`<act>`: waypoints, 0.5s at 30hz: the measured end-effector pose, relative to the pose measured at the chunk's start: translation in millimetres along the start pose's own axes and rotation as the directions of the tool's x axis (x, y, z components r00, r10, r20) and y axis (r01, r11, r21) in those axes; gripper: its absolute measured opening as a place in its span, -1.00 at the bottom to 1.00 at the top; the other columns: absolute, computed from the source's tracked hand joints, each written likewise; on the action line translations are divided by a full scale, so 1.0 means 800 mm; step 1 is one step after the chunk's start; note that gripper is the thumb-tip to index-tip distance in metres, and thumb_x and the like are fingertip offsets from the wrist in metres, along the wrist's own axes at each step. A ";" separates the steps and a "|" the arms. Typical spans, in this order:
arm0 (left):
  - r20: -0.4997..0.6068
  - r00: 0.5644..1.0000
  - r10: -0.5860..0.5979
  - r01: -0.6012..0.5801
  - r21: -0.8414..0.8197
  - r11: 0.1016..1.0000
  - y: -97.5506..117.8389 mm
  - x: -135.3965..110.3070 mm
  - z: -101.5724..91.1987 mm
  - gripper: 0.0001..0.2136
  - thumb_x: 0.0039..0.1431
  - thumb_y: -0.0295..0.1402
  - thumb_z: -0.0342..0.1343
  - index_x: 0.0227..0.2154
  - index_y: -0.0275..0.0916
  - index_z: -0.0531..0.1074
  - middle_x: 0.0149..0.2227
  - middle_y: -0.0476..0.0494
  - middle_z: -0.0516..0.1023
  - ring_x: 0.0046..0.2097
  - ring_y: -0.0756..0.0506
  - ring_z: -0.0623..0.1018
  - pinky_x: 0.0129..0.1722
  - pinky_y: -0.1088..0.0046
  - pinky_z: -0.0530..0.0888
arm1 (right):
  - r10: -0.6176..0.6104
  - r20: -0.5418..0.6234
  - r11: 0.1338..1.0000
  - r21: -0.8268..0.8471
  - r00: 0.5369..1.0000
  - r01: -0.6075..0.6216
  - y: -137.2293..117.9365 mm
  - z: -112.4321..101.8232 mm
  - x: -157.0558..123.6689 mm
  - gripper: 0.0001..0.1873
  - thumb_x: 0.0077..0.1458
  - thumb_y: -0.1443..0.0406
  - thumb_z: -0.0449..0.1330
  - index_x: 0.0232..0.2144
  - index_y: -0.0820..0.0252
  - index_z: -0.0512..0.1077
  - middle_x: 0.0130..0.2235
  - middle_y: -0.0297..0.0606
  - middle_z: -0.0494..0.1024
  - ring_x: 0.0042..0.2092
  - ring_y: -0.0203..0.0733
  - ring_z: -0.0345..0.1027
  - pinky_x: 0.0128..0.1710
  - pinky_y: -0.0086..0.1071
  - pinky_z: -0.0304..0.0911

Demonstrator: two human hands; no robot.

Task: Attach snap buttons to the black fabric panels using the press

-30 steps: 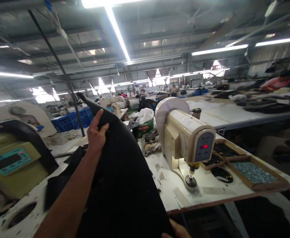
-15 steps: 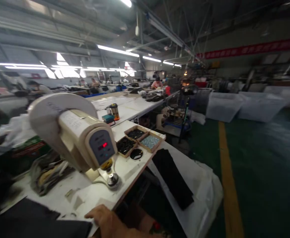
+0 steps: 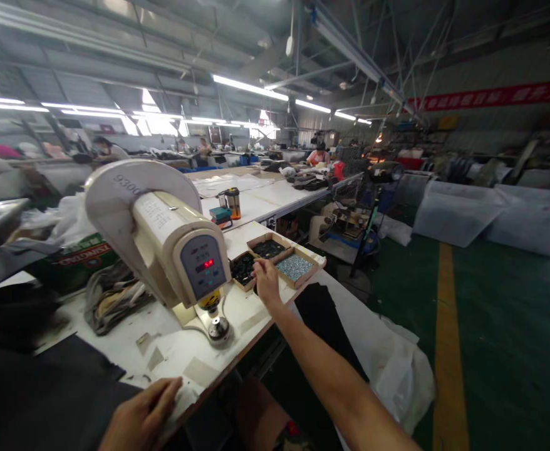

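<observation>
My right hand (image 3: 266, 283) reaches over the small parts boxes, its fingers bent and pinched together beside a box of black pieces (image 3: 243, 268). Whatever lies between its fingertips is too small to make out. To its right is a box of small silvery-blue pieces (image 3: 294, 267), and behind it a box of dark parts (image 3: 269, 248). At the bottom, my left hand (image 3: 141, 414) rests by the table edge with thumb and fingers together; what they hold, if anything, is hidden. Black fabric (image 3: 63, 382) lies left of it. A cream press machine (image 3: 176, 238) stands between, above a round metal die (image 3: 218, 329).
Paper scraps (image 3: 200, 371) lie near the table front. A dark fabric strip (image 3: 326, 319) rests on white sheeting (image 3: 397, 369) to the right. Behind are a teal box (image 3: 221, 216), an amber flask (image 3: 233, 203) and a long white table (image 3: 265, 195). People work farther back.
My right hand has moved from the front table edge out to the parts boxes, covering the round dish there. My left hand has come into view at the bottom. The view has shifted left.
</observation>
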State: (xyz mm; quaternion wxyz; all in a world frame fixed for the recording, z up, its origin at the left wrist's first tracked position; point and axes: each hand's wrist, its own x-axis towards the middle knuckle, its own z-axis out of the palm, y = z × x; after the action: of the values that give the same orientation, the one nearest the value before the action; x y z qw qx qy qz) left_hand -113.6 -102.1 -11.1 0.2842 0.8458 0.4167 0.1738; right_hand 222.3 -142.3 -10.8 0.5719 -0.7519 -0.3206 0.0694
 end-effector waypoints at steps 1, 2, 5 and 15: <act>0.004 1.000 -0.015 0.015 0.023 1.000 -0.007 -0.007 0.009 -0.77 0.16 -0.05 0.17 -0.33 -0.05 0.62 -0.32 -0.04 0.66 -0.27 -0.23 0.65 -0.33 0.36 0.56 | -0.025 0.053 0.995 -0.090 0.998 0.029 -0.001 -0.002 0.023 -0.60 0.40 0.22 -0.10 0.10 0.21 0.39 -0.07 -0.17 0.62 -0.13 -0.23 0.51 -0.12 -0.41 0.38; 0.004 1.000 -0.022 0.022 0.043 0.999 -0.013 -0.012 0.018 -0.78 0.13 -0.06 0.15 -0.35 0.01 0.63 -0.34 -0.02 0.67 -0.28 -0.24 0.66 -0.36 0.36 0.54 | -0.041 0.109 0.985 -0.162 0.993 0.058 -0.001 -0.002 0.043 -0.65 0.37 0.25 -0.03 0.05 0.18 0.45 -0.06 -0.20 0.63 -0.09 -0.23 0.51 -0.06 -0.42 0.36; -0.019 1.000 -0.007 0.008 0.069 0.998 -0.027 -0.019 0.036 -0.77 0.16 -0.06 0.07 -0.31 0.09 0.61 -0.28 0.00 0.69 -0.22 -0.25 0.68 -0.27 0.33 0.54 | -0.031 0.245 0.955 -0.279 0.969 0.101 0.000 0.007 0.081 -0.82 0.16 0.32 0.24 -0.18 0.13 0.59 -0.11 -0.23 0.68 -0.04 -0.16 0.52 0.04 -0.39 0.30; -0.068 0.998 0.017 -0.003 0.194 0.981 -0.015 -0.031 0.035 -0.69 0.39 -0.14 -0.07 -0.24 -0.13 0.54 -0.22 -0.10 0.67 -0.18 -0.15 0.63 -0.18 0.39 0.40 | 0.071 0.378 0.867 -0.480 0.923 0.130 0.030 0.047 0.099 -0.88 0.06 0.34 0.34 -0.30 0.22 0.65 -0.12 0.04 0.68 0.02 0.03 0.51 0.08 -0.25 0.27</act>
State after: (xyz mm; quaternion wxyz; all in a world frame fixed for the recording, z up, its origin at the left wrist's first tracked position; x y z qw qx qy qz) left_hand -120.7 -125.4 -41.3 0.1851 0.8650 0.4369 0.1629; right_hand 276.2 -70.7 -24.0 0.2864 -0.8399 -0.4447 0.1213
